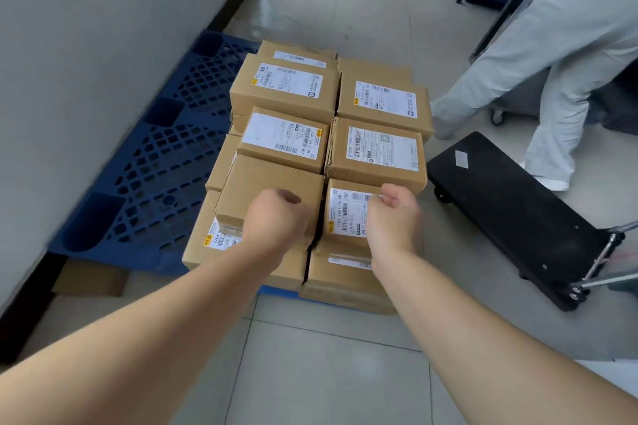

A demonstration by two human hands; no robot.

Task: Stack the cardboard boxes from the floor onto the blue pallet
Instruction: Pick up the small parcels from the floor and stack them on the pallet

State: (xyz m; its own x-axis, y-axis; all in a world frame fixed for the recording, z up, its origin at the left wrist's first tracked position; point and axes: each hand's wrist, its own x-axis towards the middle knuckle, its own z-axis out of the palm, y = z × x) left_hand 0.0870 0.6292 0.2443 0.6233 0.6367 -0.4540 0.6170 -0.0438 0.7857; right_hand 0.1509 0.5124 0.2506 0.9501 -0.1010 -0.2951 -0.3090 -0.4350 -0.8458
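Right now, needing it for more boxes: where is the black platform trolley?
Head view, right side: the black platform trolley stands on the floor beside the stacked cardboard boxes.

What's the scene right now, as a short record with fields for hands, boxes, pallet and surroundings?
Left hand: fingers curled above the plain-topped box, nothing visible in its grip
Right hand: fingers curled above the labelled box, nothing visible in its grip
Blue pallet: on the floor beside the wall, grid showing on its left
Cardboard boxes: two columns, several layers, on the pallet
Loose box: on the floor at the pallet's near left corner
Trolley: black, right of the stack
Other person: legs visible beyond the trolley
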